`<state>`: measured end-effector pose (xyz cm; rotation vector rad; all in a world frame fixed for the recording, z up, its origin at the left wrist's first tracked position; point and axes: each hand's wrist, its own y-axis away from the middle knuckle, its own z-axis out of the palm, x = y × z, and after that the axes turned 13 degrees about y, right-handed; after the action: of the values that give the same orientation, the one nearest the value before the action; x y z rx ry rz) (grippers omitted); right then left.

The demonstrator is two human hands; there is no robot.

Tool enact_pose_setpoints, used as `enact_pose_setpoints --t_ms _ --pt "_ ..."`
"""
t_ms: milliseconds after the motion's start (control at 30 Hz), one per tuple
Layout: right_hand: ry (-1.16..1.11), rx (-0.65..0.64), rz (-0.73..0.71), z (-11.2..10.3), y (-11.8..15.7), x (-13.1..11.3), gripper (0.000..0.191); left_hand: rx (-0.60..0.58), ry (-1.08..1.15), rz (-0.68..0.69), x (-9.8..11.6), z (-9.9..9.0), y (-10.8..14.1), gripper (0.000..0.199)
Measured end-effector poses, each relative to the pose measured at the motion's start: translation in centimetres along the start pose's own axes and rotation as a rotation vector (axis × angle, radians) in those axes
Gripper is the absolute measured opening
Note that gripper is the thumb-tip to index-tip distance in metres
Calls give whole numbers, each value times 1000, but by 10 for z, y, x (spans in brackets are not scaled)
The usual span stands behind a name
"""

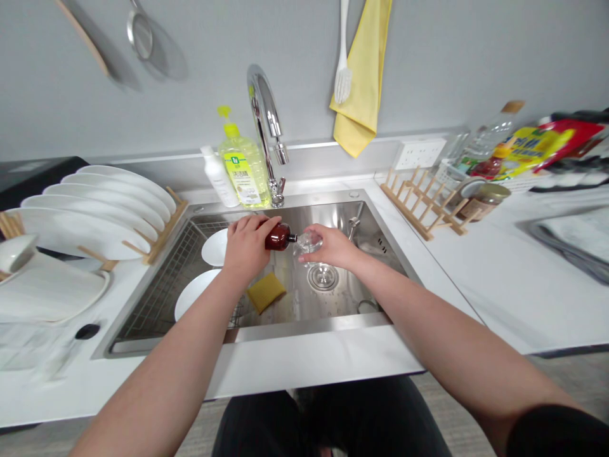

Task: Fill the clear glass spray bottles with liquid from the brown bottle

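Okay, amber bottle (pixel 280 237) lies near level, neck at the clear glass cup (pixel 309 244); contact unclear. Left grip (pixel 247 247) wraps the bottle body, closed; right grip (pixel 333 246) is closed around the cup. Both sit over the drain (pixel 323 277) of the steel sink (pixel 309 327): good spot, any drip lands in steel. Yellow sponge (pixel 266 292) lies left of the drain.
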<state>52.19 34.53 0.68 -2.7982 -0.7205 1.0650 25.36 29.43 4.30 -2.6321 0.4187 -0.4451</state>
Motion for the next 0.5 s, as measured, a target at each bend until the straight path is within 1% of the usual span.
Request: enact_pose_setpoints --t_ms 300,500 --pt "-3 5 -4 1 0 0 75 -2 -4 -4 1 -1 0 69" --pt "5 11 -2 1 0 0 75 21 0 32 0 -1 0 69"
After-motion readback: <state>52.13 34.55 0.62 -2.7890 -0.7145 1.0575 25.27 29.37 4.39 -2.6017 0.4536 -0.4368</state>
